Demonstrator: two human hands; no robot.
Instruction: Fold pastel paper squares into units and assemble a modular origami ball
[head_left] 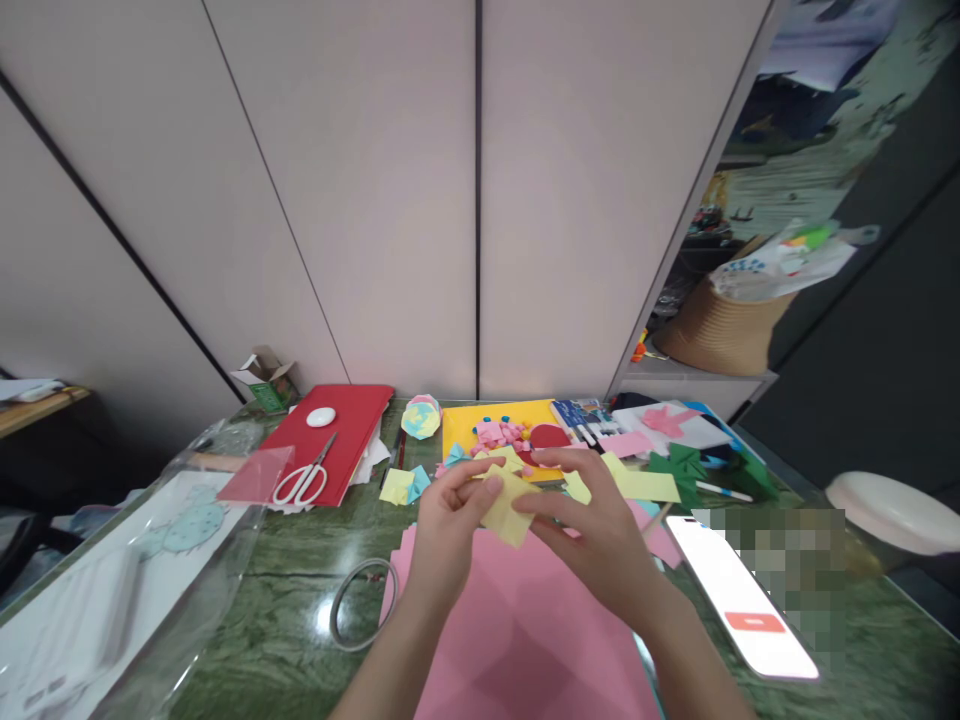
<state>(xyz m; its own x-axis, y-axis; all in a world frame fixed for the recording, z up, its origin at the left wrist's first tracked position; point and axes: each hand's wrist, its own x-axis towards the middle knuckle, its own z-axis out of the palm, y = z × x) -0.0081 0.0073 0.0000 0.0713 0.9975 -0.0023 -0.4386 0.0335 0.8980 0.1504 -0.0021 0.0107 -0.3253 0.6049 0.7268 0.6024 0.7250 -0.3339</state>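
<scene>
Pale wall panels (pixel 375 200) stand behind a green marbled table (pixel 277 590). Stacked pink sheets (pixel 525 620) occupy its front; a red folder (pixel 341 415) lies to the left. Above the pink sheets, the left hand (pixel 446 515) pinches the small yellow paper (pixel 511 510) between thumb and fingers. The right hand (pixel 592 520), fingers partly spread, meets its right edge; whether it grips cannot be determined. Folding appears begun, final shape outstanding. Tiny pink pieces (pixel 499 434) farther back look completed.
</scene>
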